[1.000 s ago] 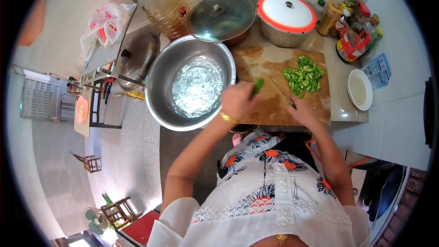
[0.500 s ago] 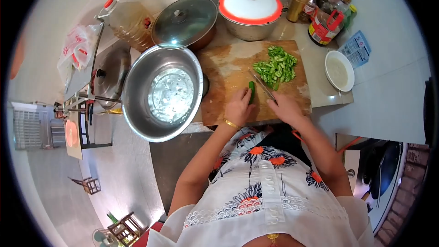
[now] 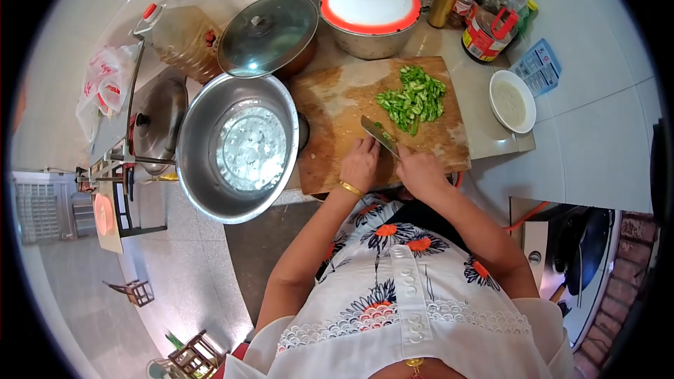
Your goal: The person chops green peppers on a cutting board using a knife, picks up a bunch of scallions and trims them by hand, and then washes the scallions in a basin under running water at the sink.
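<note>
On the wooden cutting board [image 3: 328, 102], my right hand [image 3: 421, 173] is closed around the handle of a knife [image 3: 377, 133]. Its blade slants up and left, just ahead of my left fingertips. My left hand [image 3: 359, 164] is closed at the board's near part, fingers curled on a green pepper [image 3: 387, 138], mostly hidden by the blade and fingers. A heap of sliced green pepper [image 3: 413, 100] lies beyond the blade, toward the far right of the board.
Left of the board stands a large metal basin [image 3: 191, 147]. Behind are a glass-lidded pot [image 3: 270, 31] and a pot with a white, red-rimmed lid [image 3: 370, 7]. A white bowl [image 3: 530, 109] sits at right, near several bottles [image 3: 484, 35].
The knife blade has swung left, from beside the pepper to across it, and now covers most of it. My right hand has come closer to my left. The whole view has shifted slightly.
</note>
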Tool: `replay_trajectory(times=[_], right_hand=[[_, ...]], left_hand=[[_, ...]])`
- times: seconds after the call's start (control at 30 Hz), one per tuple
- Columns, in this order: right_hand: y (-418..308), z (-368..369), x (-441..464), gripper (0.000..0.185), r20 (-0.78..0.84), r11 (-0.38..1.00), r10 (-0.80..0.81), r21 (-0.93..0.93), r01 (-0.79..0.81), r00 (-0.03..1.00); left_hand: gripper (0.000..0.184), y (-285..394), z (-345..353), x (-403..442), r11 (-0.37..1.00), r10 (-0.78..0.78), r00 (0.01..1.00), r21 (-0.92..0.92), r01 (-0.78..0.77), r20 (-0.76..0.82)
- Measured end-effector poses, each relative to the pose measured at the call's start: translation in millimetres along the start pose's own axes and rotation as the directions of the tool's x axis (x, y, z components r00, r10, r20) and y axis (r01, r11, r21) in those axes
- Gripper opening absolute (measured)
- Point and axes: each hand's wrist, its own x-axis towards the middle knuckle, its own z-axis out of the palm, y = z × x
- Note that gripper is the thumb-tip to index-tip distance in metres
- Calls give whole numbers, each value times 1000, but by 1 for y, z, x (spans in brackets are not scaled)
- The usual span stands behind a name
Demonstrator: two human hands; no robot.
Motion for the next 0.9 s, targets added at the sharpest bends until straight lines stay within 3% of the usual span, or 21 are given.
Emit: replay_trajectory(times=[0.17,0.37,0.53,0.63,0.9], right_hand=[[-6,-10,3,26,47,998,24,55,-26,999],[-6,3,34,19,35,993,66,91,-69,997],[-3,2,32,18,-73,997,-37,70,42,997],[-4,-5,12,19,-23,999,-44,-13,44,999],[-8,1,-5,17,-18,1000,28,-10,-28,999]], left_hand=[[33,1,-4,2,1000,25,999,9,-26,32],[33,0,15,3,987,22,999,159,-28,37],[37,7,8,3,996,-40,999,76,39,3],[34,9,6,4,996,-81,993,42,78,80],[22,9,7,3,997,-68,996,35,66,58]])
